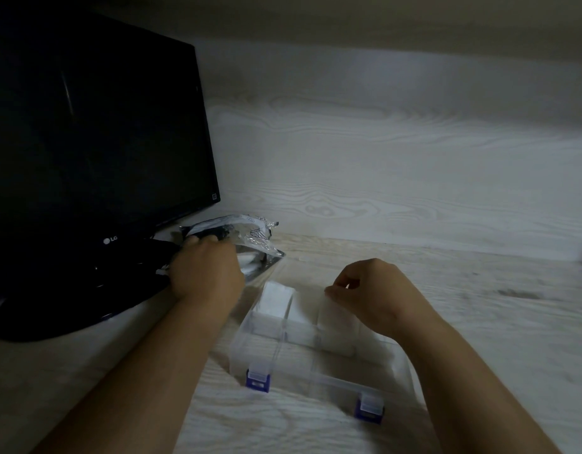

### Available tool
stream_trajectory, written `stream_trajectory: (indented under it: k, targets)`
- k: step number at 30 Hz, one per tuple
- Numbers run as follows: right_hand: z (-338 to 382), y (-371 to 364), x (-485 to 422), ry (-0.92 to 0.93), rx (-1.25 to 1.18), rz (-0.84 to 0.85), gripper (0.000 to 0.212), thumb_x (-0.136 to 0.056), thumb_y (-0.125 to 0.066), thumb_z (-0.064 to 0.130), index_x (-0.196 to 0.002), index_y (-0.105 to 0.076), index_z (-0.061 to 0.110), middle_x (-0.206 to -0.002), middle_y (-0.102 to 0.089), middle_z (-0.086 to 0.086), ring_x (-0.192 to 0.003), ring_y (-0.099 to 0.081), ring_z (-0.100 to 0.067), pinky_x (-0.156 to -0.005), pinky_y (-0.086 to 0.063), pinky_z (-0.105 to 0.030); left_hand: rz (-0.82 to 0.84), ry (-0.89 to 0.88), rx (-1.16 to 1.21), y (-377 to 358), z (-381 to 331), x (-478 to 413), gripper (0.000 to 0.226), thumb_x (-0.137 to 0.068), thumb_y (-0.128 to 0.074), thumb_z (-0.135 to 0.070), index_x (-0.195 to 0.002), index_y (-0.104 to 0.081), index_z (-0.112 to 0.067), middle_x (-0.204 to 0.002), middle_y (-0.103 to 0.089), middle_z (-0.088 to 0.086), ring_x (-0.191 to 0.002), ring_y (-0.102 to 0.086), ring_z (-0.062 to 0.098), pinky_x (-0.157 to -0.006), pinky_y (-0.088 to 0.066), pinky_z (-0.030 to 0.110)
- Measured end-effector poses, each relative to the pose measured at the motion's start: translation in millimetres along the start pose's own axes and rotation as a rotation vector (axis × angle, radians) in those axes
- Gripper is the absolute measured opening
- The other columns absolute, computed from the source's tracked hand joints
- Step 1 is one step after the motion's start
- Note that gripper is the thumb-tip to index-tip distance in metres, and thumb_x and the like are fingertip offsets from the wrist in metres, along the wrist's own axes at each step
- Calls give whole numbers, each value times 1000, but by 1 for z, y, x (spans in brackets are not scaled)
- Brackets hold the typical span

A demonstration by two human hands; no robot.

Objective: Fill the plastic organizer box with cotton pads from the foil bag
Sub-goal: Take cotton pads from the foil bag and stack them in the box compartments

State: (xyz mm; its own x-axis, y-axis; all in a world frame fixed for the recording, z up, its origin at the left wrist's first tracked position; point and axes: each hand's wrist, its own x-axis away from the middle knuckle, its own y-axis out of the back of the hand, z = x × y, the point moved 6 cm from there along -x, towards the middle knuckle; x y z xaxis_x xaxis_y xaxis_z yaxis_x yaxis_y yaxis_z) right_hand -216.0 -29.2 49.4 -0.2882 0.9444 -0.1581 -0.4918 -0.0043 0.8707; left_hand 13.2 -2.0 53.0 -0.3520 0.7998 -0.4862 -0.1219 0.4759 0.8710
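Note:
The clear plastic organizer box (319, 371) with purple latches lies open on the desk in front of me. White cotton pads (273, 303) stand in stacks in its far compartments. The near compartments look bare. The silver foil bag (250, 240) lies behind the box, at the foot of the monitor, and more pads show through its open mouth. My left hand (204, 270) reaches into that mouth with its fingers curled over the bag's upper edge. My right hand (371, 290) hovers over the back right compartment. Its thumb and fingertips pinch the top of a stack of pads there.
A black LG monitor (96, 142) on a round base (54, 316) fills the left side, close to the bag and my left hand. A wood-grain wall (381, 158) rises behind the desk. The desk surface (496, 306) stretches away to the right of the box.

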Motion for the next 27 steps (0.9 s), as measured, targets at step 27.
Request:
stream_trajectory:
  k: [27]
  targets:
    - [6,3,3,-133,-851,-160,19,-81,-75,5,-93,-62,-2,-83,-71,-18,-60,-65,-13,-61,-57,-27,553,23,1480,-21,-59,21,13,-86,-70,-14,-73,-69,-11,-60,-63,3,-58,-60,18,-57,-49,28]
